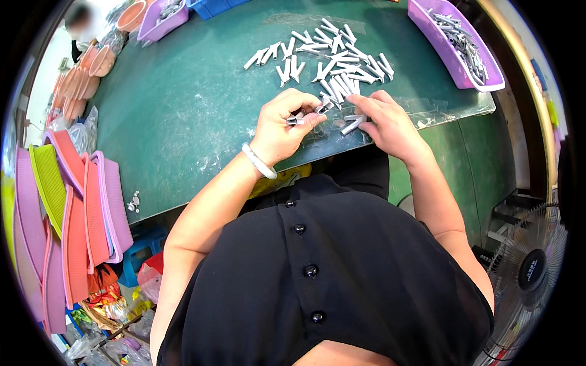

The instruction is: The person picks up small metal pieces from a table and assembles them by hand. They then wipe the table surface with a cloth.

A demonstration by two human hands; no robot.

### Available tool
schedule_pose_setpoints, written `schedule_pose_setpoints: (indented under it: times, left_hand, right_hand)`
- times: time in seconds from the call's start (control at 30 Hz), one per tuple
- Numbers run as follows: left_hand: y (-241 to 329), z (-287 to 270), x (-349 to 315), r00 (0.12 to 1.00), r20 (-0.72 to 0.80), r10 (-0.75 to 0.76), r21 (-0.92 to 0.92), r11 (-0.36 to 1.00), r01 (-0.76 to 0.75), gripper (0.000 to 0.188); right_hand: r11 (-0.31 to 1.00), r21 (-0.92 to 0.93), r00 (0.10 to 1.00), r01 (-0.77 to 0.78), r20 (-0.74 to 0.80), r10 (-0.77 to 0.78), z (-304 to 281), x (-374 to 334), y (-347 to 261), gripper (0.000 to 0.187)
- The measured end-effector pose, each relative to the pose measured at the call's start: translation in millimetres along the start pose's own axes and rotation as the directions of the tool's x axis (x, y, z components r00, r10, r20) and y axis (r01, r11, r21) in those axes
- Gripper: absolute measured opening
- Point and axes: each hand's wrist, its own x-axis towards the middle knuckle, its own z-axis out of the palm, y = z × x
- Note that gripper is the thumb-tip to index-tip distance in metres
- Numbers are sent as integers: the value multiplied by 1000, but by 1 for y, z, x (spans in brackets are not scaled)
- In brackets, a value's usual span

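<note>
1. The left hand (282, 125) is curling closed around a small grey clip (296, 119); its fingers (303, 104) are pinching the piece, held just above the near edge of the tabletop (183, 110).
2. The right hand (386, 122) is lying palm-down just beside it, fingers half bent and pressing on another grey clip (352, 125) flat on the tabletop; whether it is actually gripping that piece cannot be told.
3. Judgement: the step in hand appears to be fitting or sorting single clips, one being worked in the left hand while the right is readying the following one. The next move is likely calling for a fine pinch and careful alignment, as the pieces are small and crowding together.
4. Beyond the hands, a loose spread of grey clips (329, 55) is lying on a clear plastic sheet (452, 100) over the green surface.
5. At far right, a purple tray (455, 67) is holding more grey pieces; at far left, a second purple tray (160, 25) is sitting beside orange bowls (104, 61).
6. To the left, off the tabletop, pink, orange and green flat trays (73, 207) are standing stacked. No legible labels or signs are showing.
</note>
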Motion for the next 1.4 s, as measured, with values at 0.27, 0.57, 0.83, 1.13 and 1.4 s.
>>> schedule_pose_setpoints:
  times: [0.27,0.57,0.83,1.13,1.4]
  left_hand:
    - [-5,0,-2,986,-42,164,74,984,-161,20]
    - [17,10,4,972,106,-209,-38,976,214,40]
    - [-5,12,7,988,-15,151,259,955,-142,18]
    - [-2,3,4,946,-53,320,349,893,-283,21]
    - [0,4,3,955,-78,287,367,898,-240,19]
  right_hand:
    - [988,150,999,-18,-24,22,2,-1,-2,57]
    - [942,329,990,73,-136,-30,3,15,-21,63]
    - [921,345,976,181,-180,-124,-2,27,-23,64]
    - [979,-204,983,17,-178,-54,23,32,8,54]
    - [989,-146,975,28,-214,-59,25,33,7,46]
